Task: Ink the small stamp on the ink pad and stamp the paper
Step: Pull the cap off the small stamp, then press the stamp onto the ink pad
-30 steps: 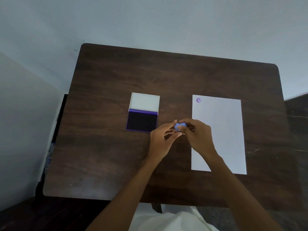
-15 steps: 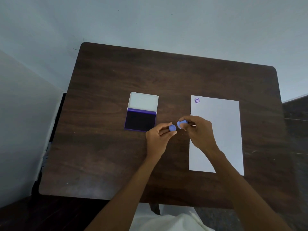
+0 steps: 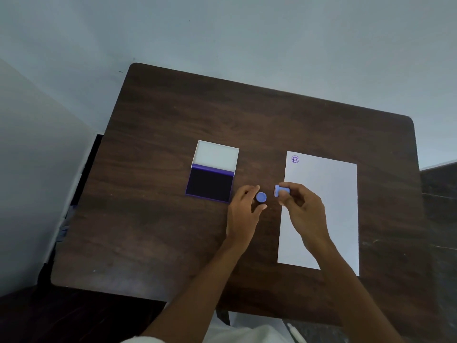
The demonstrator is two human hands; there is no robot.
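An open ink pad (image 3: 209,184) with a dark purple inked face and a raised white lid lies left of centre on the table. A white sheet of paper (image 3: 331,194) lies to its right, with one purple round stamp mark (image 3: 295,159) in its top left corner. My right hand (image 3: 303,209) grips the small blue stamp (image 3: 281,190) over the paper's left edge. My left hand (image 3: 244,209) pinches the stamp's round blue cap (image 3: 261,197), just right of the ink pad's near corner. Cap and stamp are apart.
The dark wooden table (image 3: 173,243) has rounded corners and stands against a pale wall (image 3: 222,33). Its left edge drops off to a dark gap beside a white surface (image 3: 37,157). My white clothing (image 3: 247,335) shows below the near edge.
My hands were joined on the stamp a second ago. They have since pulled apart, the left taking the cap off leftward and the right keeping the stamp body.
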